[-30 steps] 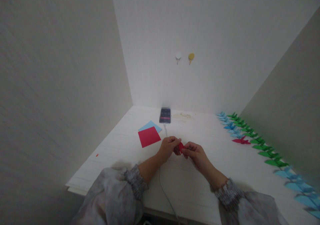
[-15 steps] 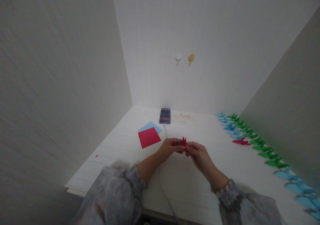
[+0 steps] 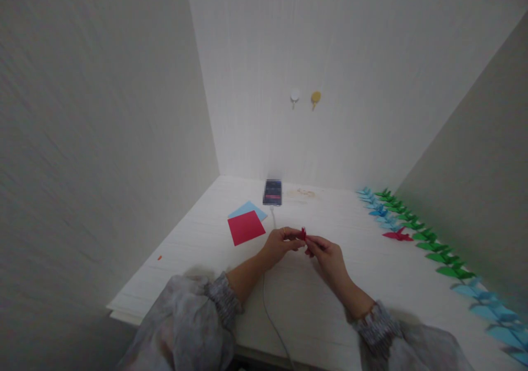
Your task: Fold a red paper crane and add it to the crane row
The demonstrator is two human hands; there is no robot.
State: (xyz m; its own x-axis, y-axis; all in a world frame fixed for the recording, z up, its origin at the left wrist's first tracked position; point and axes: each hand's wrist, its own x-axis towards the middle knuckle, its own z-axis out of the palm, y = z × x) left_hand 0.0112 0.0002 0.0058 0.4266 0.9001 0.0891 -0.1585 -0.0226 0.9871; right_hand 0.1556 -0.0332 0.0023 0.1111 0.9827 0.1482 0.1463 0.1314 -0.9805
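My left hand [image 3: 280, 244] and my right hand [image 3: 325, 258] meet above the middle of the white table [image 3: 198, 239]. Both pinch a small folded red paper piece [image 3: 303, 234] between their fingertips, and only its top shows above the fingers. A ring is on my left hand. A flat red paper square [image 3: 246, 227] lies just left of my left hand, on top of a light blue sheet [image 3: 247, 208].
A phone [image 3: 273, 192] stands at the back of the table with a cable [image 3: 272, 316] running to the near edge. Several folded blue and green paper figures and one red figure [image 3: 398, 234] line the right side. Two hooks [image 3: 305, 97] hang on the back wall.
The red piece has been turned and raised between my fingertips. My right hand has shifted slightly up and toward the left hand; less of the paper shows now.
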